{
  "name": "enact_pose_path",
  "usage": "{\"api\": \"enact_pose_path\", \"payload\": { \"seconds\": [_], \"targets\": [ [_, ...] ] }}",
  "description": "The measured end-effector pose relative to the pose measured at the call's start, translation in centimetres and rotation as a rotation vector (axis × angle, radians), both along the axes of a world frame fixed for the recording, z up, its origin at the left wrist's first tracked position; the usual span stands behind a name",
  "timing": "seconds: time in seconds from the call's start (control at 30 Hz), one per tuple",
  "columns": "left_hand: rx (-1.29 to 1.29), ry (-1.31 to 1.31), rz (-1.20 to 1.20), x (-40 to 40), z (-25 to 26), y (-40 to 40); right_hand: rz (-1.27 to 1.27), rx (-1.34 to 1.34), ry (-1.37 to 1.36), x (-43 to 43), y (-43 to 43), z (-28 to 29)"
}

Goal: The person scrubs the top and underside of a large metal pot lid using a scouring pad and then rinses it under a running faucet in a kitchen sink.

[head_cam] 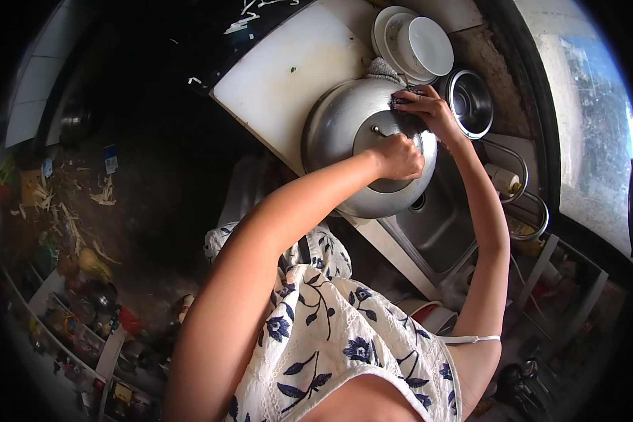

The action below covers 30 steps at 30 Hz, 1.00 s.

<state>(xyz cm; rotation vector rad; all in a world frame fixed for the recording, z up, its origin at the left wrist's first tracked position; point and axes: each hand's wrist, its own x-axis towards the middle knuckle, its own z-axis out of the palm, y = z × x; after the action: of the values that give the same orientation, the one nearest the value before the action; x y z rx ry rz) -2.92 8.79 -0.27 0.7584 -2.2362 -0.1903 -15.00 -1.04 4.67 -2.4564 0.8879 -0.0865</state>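
Note:
A large domed metal wok lid (333, 132) with a round see-through centre lies before me, tilted over the corner of the counter and part of the sink. My left hand (400, 157) is closed in a fist on the lid's handle (377, 130), of which one metal end shows. Against the lid's far right rim, my right hand (427, 107) presses a dark scrubbing pad (403, 99) between its fingers. Part of the pad is hidden under them. A grey knitted cloth (384, 69) sits just behind the lid.
A white cutting board (290, 68) extends to the left. Stacked white bowls and plates (427, 46) and steel bowls (470, 104) stand behind. The steel sink (438, 221) and curved faucet (525, 169) are at right. Scraps and a squash (95, 264) lie on the floor.

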Motion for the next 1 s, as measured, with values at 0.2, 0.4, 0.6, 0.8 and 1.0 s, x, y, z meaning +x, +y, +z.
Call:
{"api": "enact_pose_path", "payload": {
  "seconds": [0.2,0.4,0.6,0.8,1.0],
  "targets": [
    [-0.009,-0.073,0.013,0.3,0.2,0.3,0.313,-0.047,-0.141,7.9,1.8,-0.4],
    [0.038,-0.041,-0.062,0.2,0.3,0.1,-0.056,-0.159,-0.063,-0.6,0.9,-0.2],
    [0.637,-0.211,-0.633,3.3,2.2,-4.8,-0.788,-0.155,-0.109,-7.4,8.8,0.0],
    [0.703,-0.23,-0.633,1.6,0.9,-5.6,-0.97,-0.289,-0.331,-5.1,19.2,2.2],
    [0.379,-0.3,-0.508,-0.2,-1.5,-5.8,-0.695,-0.413,-0.305,1.2,22.6,-1.7]
  ]
}}
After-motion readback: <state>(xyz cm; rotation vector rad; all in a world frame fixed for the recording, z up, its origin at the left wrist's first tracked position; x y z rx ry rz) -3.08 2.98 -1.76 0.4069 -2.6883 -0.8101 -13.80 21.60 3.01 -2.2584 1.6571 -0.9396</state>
